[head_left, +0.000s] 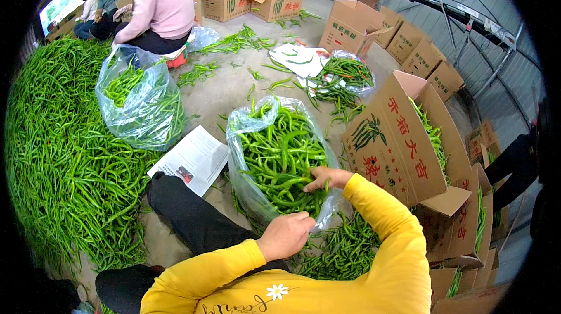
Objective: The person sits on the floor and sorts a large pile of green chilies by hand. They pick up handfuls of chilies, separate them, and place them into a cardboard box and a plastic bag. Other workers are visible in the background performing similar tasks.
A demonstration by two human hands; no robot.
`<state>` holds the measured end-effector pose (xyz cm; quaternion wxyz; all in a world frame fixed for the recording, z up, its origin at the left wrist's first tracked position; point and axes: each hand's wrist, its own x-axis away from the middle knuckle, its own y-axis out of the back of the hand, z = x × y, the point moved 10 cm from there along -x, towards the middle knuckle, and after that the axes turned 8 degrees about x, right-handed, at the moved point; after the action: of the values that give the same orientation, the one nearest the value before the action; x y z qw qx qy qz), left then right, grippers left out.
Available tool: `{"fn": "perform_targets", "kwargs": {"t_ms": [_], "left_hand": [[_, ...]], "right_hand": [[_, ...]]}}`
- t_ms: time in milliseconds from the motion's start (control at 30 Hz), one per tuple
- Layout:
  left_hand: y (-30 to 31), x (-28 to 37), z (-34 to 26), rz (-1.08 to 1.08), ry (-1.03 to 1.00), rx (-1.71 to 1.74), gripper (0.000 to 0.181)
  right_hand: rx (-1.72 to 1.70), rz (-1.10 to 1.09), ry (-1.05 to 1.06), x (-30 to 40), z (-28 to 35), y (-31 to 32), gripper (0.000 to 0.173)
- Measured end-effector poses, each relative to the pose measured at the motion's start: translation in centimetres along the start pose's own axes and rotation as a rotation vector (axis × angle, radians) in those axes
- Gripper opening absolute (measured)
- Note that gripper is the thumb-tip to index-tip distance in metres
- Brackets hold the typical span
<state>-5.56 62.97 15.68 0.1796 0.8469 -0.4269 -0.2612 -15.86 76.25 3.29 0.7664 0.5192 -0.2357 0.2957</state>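
A clear plastic bag (245,173) full of long green chili peppers (285,147) stands upright before me, its mouth wide. My left hand (287,233) is closed at the bag's near rim and appears to pinch the plastic; its fingertips are partly hidden. Over the right side of the bag, my right hand (326,178) rests on the peppers with thumb and fingers apart, and a pepper lies by its fingers. Whether it grips that pepper is not clear.
A large heap of peppers (74,151) spreads at left, beside another filled bag (144,112) and a printed sheet (195,160). Cardboard boxes (394,147) line the right. Loose peppers (346,248) lie near my right elbow. A co-worker in pink (164,2) sits beyond; others are farther back.
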Motion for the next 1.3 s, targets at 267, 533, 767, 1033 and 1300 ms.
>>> {"fn": "perform_targets", "kwargs": {"t_ms": [267, 533, 767, 1033, 1300], "left_hand": [[0.2, -1.0, 0.2, 0.074, 0.009, 0.026, 0.013], [-1.3, 0.4, 0.9, 0.204, 0.049, 0.108, 0.024], [-1.6, -0.4, 2.0, 0.245, 0.185, 0.377, 0.019], [-1.8, 2.7, -0.2, 0.362, 0.124, 0.436, 0.010], [-0.4, 1.3, -2.2, 0.305, 0.101, 0.558, 0.016]], "right_hand": [[0.412, -0.460, 0.250, -2.3, 5.2, 11.2, 0.028], [0.738, -0.932, 0.100, -15.4, 6.2, 14.4, 0.034], [-0.305, -0.978, 0.289, -12.9, 4.4, 27.0, 0.026], [-0.239, -0.890, 0.312, 0.6, 6.9, 22.5, 0.024], [-0.058, -1.043, 0.240, -3.5, 7.0, 29.5, 0.020]]}}
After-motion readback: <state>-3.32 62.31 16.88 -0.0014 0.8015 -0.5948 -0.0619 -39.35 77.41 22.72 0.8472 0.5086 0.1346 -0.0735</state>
